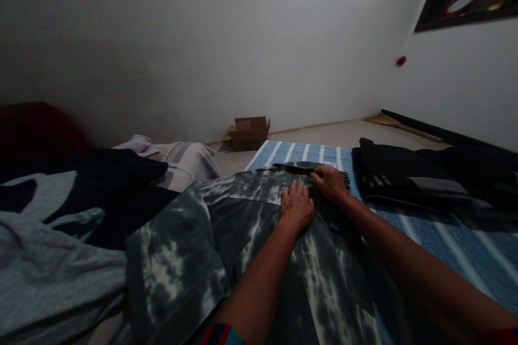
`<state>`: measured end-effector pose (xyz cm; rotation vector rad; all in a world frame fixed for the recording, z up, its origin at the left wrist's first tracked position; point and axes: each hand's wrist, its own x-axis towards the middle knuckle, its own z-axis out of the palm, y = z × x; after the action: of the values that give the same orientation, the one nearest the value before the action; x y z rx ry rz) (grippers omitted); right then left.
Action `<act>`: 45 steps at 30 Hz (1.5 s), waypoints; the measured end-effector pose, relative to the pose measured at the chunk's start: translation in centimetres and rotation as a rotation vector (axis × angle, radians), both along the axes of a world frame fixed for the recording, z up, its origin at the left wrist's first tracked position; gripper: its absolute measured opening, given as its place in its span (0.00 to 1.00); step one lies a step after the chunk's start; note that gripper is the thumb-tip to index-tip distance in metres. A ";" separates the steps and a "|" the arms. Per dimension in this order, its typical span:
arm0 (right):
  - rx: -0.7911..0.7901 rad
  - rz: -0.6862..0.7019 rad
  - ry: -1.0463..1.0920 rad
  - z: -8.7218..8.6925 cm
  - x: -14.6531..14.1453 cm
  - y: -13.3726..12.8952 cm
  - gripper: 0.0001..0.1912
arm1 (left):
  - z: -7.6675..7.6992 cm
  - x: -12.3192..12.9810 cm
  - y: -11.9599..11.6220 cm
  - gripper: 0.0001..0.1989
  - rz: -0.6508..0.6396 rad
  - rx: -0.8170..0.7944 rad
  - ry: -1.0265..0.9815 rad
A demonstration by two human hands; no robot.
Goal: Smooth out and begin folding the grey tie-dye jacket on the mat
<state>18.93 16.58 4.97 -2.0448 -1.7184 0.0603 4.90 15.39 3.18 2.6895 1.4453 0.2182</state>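
Currently two hands on one mottled jacket (259, 202): left hand (297, 206) spread flat, right hand (329, 182) pinching collar edge.

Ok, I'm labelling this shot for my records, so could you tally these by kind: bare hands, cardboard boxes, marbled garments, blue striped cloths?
Bare hands: 2 (left hand, right hand)
Cardboard box: 1
Marbled grey-green garment: 1
Blue striped cloth: 1
Total: 5
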 end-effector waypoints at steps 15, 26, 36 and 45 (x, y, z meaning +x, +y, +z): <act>-0.058 0.284 -0.098 -1.7 -0.5 -2.2 0.17 | 0.0 0.0 -0.2 0.26 0.011 -0.063 -0.001; 0.181 0.399 0.061 -0.3 -5.1 -13.5 0.13 | -0.3 0.0 0.1 0.25 -0.006 -0.088 0.018; -0.113 0.615 0.119 -0.3 -10.3 -28.8 0.35 | 0.3 0.7 0.4 0.29 -0.018 -0.109 0.036; -0.355 0.655 0.130 2.1 -12.3 -29.8 0.39 | 0.6 1.1 0.3 0.30 -0.016 -0.130 0.042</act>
<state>6.65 -13.21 7.11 -1.5509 -2.3391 0.7319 6.03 15.70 3.74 2.6155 1.3972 0.0644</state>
